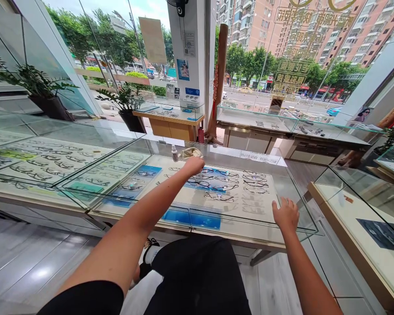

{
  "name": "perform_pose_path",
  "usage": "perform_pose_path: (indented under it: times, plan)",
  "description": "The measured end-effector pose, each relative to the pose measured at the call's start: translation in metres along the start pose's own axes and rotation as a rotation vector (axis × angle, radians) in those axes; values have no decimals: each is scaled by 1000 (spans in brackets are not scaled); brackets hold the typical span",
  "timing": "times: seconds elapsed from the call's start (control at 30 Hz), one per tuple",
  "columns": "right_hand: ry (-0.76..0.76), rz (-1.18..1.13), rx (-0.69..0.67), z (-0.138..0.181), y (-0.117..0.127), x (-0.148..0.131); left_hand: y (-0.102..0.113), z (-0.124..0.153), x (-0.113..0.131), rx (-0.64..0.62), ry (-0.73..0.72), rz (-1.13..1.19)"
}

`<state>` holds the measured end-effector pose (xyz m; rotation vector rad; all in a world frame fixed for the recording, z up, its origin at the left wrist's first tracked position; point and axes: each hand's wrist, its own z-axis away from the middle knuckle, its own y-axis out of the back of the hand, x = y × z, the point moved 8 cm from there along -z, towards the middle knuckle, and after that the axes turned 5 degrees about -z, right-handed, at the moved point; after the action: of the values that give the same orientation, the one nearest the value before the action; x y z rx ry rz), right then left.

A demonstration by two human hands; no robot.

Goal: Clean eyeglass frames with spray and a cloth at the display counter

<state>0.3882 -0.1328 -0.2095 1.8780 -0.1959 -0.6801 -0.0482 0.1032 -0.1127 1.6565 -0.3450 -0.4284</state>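
My left hand (194, 166) reaches far across the glass display case (213, 223). Its fingers are curled at a pale, crumpled cloth (186, 152) on the glass top, and the hand partly hides them. Beside the cloth, to its left, a small clear spray bottle (174, 154) stands upright. My right hand (286, 214) is above the near right part of the case top, fingers spread, with nothing in it. Under the glass, rows of eyeglasses (219, 197) lie on a pale surface with blue sheets (205, 220).
More glass cases with eyeglasses (41, 175) adjoin on the left. Another case (328, 192) stands close on the right. Farther off are a wooden counter (170, 127), a tree-trunk post (219, 83), potted plants (54, 103) and large windows onto a street.
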Motion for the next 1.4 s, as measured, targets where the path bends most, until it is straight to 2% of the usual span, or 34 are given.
perform_pose_path:
  times: [0.1,0.23,0.3,0.4,0.43,0.47,0.53,0.57,0.67,0.7,0.77,0.87,0.93,1.03,1.17,1.4]
  plan:
    - [-2,-7,4,0,2,-2,9,1,-10,21,41,106]
    - [11,-55,26,2,7,2,32,7,-28,87,107,295]
    - [13,-154,91,6,16,4,45,12,-32,135,119,409]
    - [-14,-457,267,15,36,-9,62,21,-26,220,100,585]
    - [-11,-591,292,17,40,-23,67,23,-22,258,87,663]
    - [30,-720,248,16,41,-46,71,25,-18,320,85,870]
    - [218,-896,111,11,46,-115,75,24,-5,385,62,1190]
    - [315,-948,83,8,51,-151,76,22,3,399,51,1290]
    - [544,-967,99,-10,63,-245,73,10,27,426,41,1474]
    - [580,-940,120,-17,62,-266,70,4,34,422,32,1516]
    - [589,-908,156,-31,52,-290,61,-6,44,422,24,1600]
    - [557,-915,131,-40,23,-294,40,-15,50,421,33,1697]
    - [551,-935,84,-37,7,-288,24,-16,53,370,54,1774]
    - [554,-984,22,-29,-2,-284,9,-11,58,283,62,1858]
    - [556,-1048,-20,-25,3,-289,12,-3,64,280,21,1785]
    - [541,-1104,6,-25,7,-288,21,-1,76,276,-67,1669]
